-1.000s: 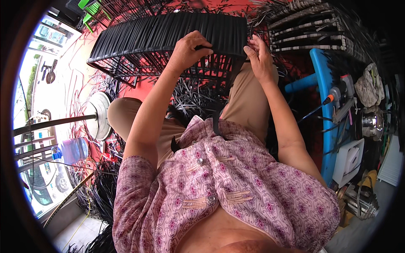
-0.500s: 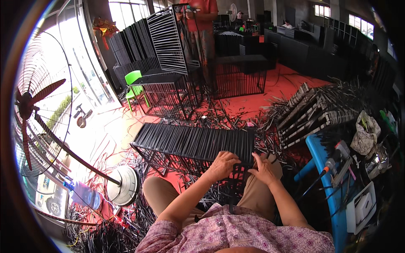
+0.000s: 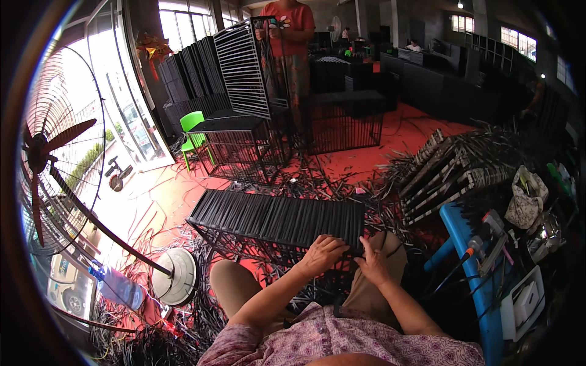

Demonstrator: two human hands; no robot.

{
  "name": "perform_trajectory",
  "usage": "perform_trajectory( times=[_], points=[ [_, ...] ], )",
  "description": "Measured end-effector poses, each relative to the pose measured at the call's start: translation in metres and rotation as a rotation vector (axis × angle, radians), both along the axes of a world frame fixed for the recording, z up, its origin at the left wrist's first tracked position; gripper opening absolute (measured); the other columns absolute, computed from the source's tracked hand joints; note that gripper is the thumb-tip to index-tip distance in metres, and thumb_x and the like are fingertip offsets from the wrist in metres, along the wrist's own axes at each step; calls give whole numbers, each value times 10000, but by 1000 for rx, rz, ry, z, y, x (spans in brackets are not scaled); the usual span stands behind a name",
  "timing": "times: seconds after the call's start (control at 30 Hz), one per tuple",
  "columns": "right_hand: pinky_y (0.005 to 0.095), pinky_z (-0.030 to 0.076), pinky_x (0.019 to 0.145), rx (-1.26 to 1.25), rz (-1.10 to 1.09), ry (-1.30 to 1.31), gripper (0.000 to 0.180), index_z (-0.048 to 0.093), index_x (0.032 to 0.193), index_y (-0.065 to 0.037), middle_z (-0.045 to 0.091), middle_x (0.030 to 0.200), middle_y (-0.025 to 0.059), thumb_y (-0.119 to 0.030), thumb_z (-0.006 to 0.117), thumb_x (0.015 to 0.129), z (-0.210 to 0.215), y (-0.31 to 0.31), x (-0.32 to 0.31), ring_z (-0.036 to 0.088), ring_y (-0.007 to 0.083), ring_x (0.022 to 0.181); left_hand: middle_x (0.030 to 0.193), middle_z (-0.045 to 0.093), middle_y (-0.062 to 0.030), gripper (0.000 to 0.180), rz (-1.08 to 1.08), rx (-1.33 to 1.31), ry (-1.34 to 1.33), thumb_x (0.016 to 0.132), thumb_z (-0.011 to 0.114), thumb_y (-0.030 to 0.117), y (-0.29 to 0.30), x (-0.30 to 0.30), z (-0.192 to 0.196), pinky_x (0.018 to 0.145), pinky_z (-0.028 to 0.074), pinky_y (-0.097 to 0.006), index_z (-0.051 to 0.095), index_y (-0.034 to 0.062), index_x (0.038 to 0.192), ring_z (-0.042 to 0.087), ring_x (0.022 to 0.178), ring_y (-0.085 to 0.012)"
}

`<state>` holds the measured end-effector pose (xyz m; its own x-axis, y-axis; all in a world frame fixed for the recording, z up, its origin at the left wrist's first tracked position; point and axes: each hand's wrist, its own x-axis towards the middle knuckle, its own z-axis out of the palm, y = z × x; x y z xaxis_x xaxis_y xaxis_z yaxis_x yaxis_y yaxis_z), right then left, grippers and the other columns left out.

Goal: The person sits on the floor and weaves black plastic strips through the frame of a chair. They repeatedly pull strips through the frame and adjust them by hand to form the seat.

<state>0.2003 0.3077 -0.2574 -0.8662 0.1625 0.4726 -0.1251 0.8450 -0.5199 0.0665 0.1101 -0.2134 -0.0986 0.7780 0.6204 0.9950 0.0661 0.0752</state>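
Note:
A long black frame [image 3: 274,216], its top covered with tightly wrapped flat black strips, stretches across in front of my knees. My left hand [image 3: 322,255] curls its bent fingers over the near long edge, close to the right end. Around the right-end corner my right hand [image 3: 373,263] is closed, index finger at the top and thumb lower down. Both hands are a short gap apart. Whether a loose strip is pinched under the fingers is hidden. The open side bars below the top show to the left of my hands.
A blue stool [image 3: 467,253] with tools and a white tray [image 3: 524,302] stands at my right. Left is a large fan with a round base [image 3: 176,277]. Beyond are a green chair [image 3: 194,137], more black frames [image 3: 235,146], strip scraps and a standing person [image 3: 290,36].
The view has shifted slightly, so the near frame and my hands sit a little lower. My hands stay at the same right end, with small finger movements.

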Motion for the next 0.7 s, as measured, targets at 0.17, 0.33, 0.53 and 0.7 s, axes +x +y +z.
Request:
perform_trajectory(
  times=[0.17,0.33,0.53,0.7],
  points=[
    [459,510,703,-103,9,-11,768,408,1528,-117,646,719,99,-138,761,846,9,-12,-2,624,344,655,1216,676,-48,391,15,-42,5,828,697,123,-11,-2,8,1092,450,-442,702,99,1218,629,1185,-235],
    [455,521,715,-154,12,-68,774,415,1520,-107,638,712,106,-119,768,832,21,-24,2,649,337,671,1218,662,-47,412,19,6,-47,821,666,93,-17,-3,1,1104,437,-441,699,114,1231,619,1192,-227],
    [458,539,709,-160,21,-72,782,413,1507,-70,649,729,115,-109,780,818,13,-22,11,667,322,684,1176,662,-52,401,82,27,-69,770,721,89,-10,12,-5,1062,452,-456,700,116,1169,629,1158,-242],
    [461,550,744,-107,22,-69,772,396,1518,-63,684,797,152,-133,766,844,7,-21,13,685,351,721,1191,661,-38,373,100,21,-86,799,698,86,-11,20,-7,1071,439,-446,694,128,1169,626,1178,-229]
  ],
)
